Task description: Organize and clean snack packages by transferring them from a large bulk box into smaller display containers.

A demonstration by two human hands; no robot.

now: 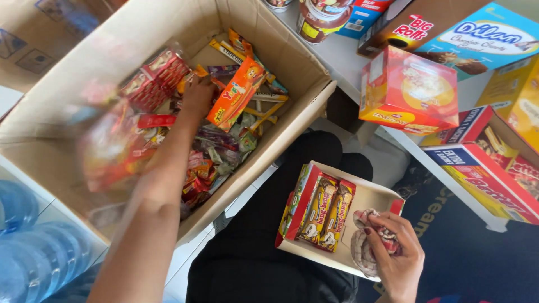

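My left hand reaches deep into a big cardboard box and rests among several loose snack packets; an orange packet lies just to its right. Whether its fingers hold anything is hidden by blur. My right hand grips the near right corner of a small open white carton on my lap, with a crumpled wrapper under its fingers. Two yellow-and-brown snack bars lie side by side inside the carton.
A white shelf at the right carries an orange-red box, red boxes, a blue box and a jar. Blue water bottles stand at the lower left. My legs in black lie below.
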